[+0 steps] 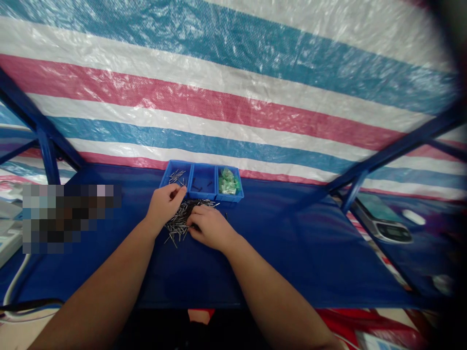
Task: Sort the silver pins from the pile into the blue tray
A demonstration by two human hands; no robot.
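A heap of thin metal pieces that look like screws or nails (178, 228) lies on the blue table, in front of three joined blue bins. My left hand (166, 206) is over the heap's left edge, by the front of the left bin (164, 177). Its thumb and fingertips are pinched together; anything between them is too small to make out. At the heap's right side, my right hand (213, 227) has curled fingers down among the pieces, and what they grip is hidden. Loose metal pieces (177, 176) lie in the left bin.
A few dark screw-like pieces lie in the middle bin (204, 175). Small green-tinted plastic bags (228, 182) fill the right bin. Blue frame bars (47, 155) rise at both sides before a striped sheet (233, 104). A digital scale (392, 231) sits at far right.
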